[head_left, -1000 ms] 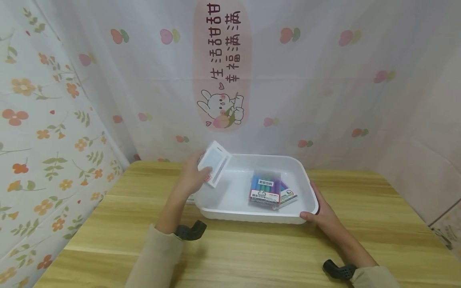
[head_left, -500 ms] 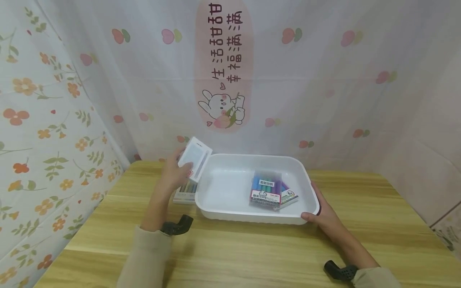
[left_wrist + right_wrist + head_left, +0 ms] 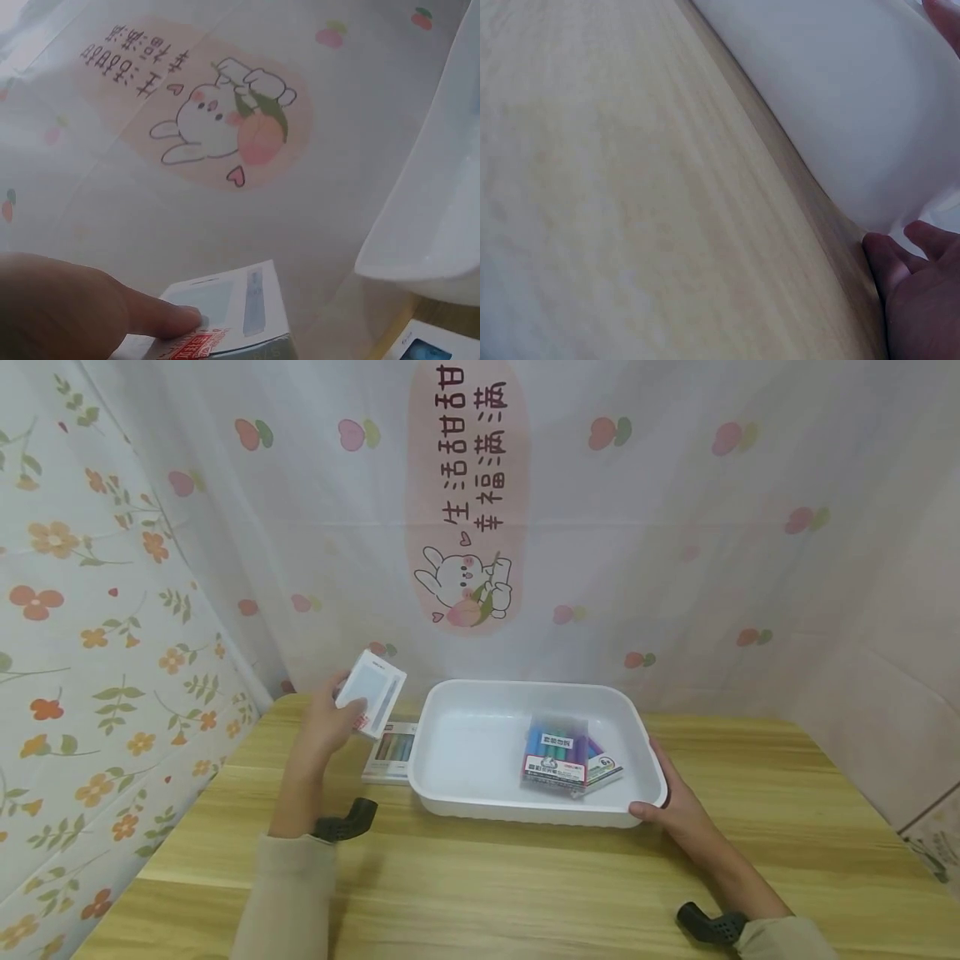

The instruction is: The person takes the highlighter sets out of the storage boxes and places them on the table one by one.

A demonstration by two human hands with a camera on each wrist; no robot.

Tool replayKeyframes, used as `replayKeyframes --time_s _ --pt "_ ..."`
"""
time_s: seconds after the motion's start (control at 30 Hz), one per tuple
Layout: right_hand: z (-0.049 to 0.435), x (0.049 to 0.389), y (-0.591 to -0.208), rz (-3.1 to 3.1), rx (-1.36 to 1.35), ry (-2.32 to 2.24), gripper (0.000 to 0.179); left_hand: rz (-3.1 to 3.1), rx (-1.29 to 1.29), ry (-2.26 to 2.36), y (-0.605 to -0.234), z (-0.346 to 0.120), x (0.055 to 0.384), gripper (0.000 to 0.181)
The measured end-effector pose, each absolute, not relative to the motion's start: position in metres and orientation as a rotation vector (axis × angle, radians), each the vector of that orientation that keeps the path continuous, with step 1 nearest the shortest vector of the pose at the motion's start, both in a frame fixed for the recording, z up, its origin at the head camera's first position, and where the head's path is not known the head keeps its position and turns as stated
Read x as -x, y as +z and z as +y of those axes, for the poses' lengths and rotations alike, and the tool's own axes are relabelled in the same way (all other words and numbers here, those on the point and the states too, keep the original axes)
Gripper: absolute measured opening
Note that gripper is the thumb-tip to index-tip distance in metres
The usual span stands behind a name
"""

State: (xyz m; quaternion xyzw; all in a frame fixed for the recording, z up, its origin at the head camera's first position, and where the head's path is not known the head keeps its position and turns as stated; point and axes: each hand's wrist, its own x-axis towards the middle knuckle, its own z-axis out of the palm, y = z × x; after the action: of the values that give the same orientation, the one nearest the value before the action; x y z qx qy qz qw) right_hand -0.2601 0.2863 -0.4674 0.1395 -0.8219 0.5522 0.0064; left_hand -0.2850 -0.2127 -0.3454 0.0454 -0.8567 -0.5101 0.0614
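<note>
My left hand (image 3: 328, 727) grips a small white box (image 3: 381, 683) with a pale blue panel and a red mark, holding it tilted above the table left of the white plastic tray (image 3: 465, 760). In the left wrist view the thumb lies across the face of the white box (image 3: 264, 300). The fingers behind it are hidden. At the tray's near right corner my right hand (image 3: 678, 802) holds on, thumb over the rim and fingers against the outer wall. Inside the tray, a clear pack of coloured markers (image 3: 555, 752) partly covers a second flat pack (image 3: 603, 770).
On the table (image 3: 510, 885), a flat box of coloured sticks (image 3: 390, 756) lies against the tray's left side, below the held box. A printed curtain (image 3: 600, 568) hangs close behind the tray, and a floral one (image 3: 135, 677) runs along the left.
My left hand has carried the white box leftward, from over the tray's left rim to beside it, uncovering the flat box on the table. The right hand stays at the tray's corner.
</note>
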Motion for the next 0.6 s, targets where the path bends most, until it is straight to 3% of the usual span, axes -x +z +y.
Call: replayKeyframes --time_s 0.6 --pt "0.285 0.258 -0.463 -2.536 -0.468 1.764 0.107 -2.690 -0.295 -1.366 -0.371 -0.237 0.292 0.065"
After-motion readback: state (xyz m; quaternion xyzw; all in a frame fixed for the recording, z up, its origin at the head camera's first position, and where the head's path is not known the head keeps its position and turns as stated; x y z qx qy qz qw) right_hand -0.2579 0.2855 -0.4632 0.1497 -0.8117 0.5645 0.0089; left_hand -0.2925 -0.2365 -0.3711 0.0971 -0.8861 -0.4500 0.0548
